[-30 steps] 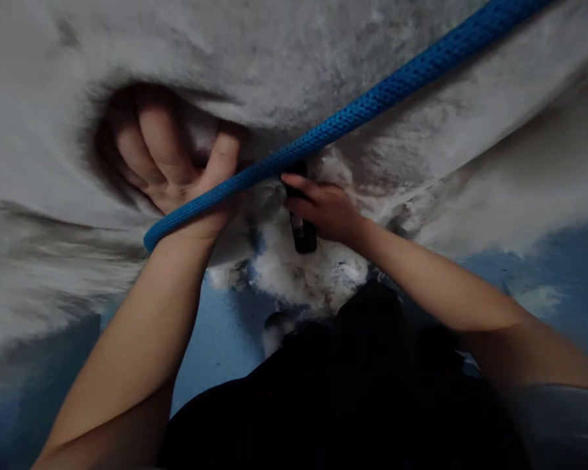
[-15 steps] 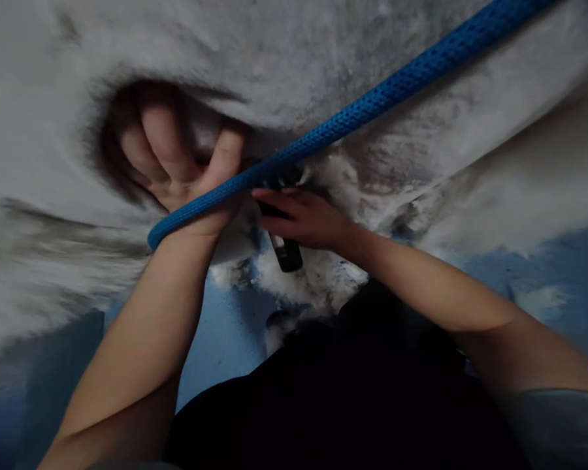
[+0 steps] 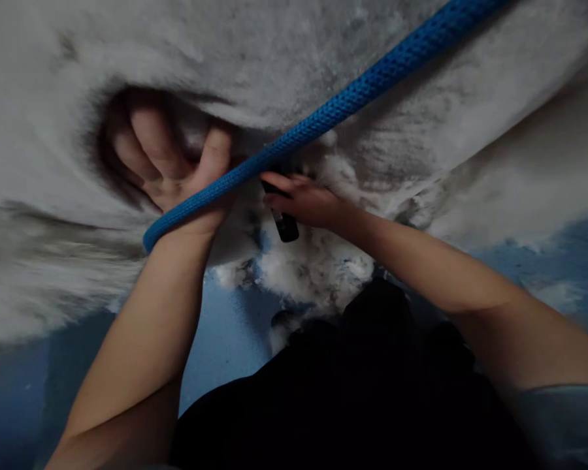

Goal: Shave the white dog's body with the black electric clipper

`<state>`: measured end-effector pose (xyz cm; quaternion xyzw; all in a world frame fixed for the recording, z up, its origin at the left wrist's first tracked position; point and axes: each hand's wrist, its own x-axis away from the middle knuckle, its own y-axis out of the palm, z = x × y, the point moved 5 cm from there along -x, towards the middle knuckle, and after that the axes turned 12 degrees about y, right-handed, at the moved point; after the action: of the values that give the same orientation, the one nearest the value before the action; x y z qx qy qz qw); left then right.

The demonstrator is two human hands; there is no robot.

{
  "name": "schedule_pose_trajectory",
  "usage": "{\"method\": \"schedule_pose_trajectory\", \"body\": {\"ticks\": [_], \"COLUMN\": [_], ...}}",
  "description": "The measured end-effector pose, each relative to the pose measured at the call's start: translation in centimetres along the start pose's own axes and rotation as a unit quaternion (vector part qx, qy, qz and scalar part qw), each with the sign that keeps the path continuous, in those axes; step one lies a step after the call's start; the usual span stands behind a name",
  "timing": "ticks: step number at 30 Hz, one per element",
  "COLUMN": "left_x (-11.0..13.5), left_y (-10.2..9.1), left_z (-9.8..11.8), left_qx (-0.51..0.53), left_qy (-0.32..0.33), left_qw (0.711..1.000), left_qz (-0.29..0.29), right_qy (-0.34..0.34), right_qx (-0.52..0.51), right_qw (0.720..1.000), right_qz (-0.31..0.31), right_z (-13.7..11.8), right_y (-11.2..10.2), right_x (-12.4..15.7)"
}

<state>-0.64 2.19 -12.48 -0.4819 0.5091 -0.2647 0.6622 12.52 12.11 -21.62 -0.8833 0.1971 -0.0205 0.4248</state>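
Near the middle of the frame, the right hand [image 3: 311,199] has its fingers bent around a black tool [image 3: 287,228]. One end pokes out below the hand; the other is hard to see in the dark. It looks hard and smooth, so it may be a bit slippery, and light enough for one hand. Its middle seems a good place to hold it.

At the upper left, the left hand [image 3: 176,173] presses into a dark dip in the woolly coat [image 3: 274,59]. Its fingers and thumb are spread apart, with the tips lost in shadow. The coat looks soft and thick and likely squashes when pushed.

From the upper right, a thick blue cord [image 3: 323,124] slants down over the left wrist. It looks bendy, with a bumpy weave.

Below the tool, puffs of fluffy wool [image 3: 308,267] lie in a messy heap, and they look very light. Lower down, the blue floor [image 3: 220,346] looks flat and hard. Dark clothes [image 3: 313,405] fill the bottom middle. The room is dim.
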Motion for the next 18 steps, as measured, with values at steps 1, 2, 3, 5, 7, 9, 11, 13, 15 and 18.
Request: {"method": "schedule_pose_trajectory", "body": {"ticks": [1,2,3,5,7,9,11,13,15,18], "left_x": [0.0,0.0,0.0,0.1,0.2,0.3,0.4,0.3,0.1,-0.4], "left_y": [0.0,0.1,0.1,0.2,0.2,0.0,-0.4,-0.7,-0.7,-0.7], "left_z": [0.0,-0.1,-0.2,-0.3,-0.2,0.2,0.6,0.9,0.9,1.1], "left_qx": [-0.001,-0.001,-0.004,-0.016,-0.038,-0.071,-0.104,-0.103,-0.073,-0.040], "left_qy": [0.005,0.009,0.013,0.025,0.052,0.093,0.128,0.121,0.078,0.016], "left_qw": [1.000,1.000,1.000,0.999,0.996,0.989,0.979,0.981,0.991,0.999], "left_qz": [0.008,0.016,0.024,0.039,0.060,0.086,0.116,0.115,0.085,0.024], "right_qy": [0.007,0.002,-0.020,-0.101,-0.181,-0.171,-0.108,-0.071,-0.098,-0.180], "right_qx": [0.003,0.007,0.015,0.038,0.067,0.083,0.086,0.088,0.092,0.108], "right_qw": [1.000,1.000,1.000,0.994,0.981,0.981,0.988,0.991,0.989,0.977], "right_qz": [0.004,0.009,0.013,0.021,0.029,0.047,0.062,0.067,0.054,0.040], "right_z": [0.4,0.7,0.7,0.0,-0.9,-0.8,0.0,0.6,0.4,-0.4], "right_y": [0.1,0.4,0.6,1.2,1.7,1.7,1.5,1.3,1.4,1.6], "right_x": [-0.2,-0.1,0.2,1.2,1.9,1.4,0.5,0.2,0.8,2.2]}}
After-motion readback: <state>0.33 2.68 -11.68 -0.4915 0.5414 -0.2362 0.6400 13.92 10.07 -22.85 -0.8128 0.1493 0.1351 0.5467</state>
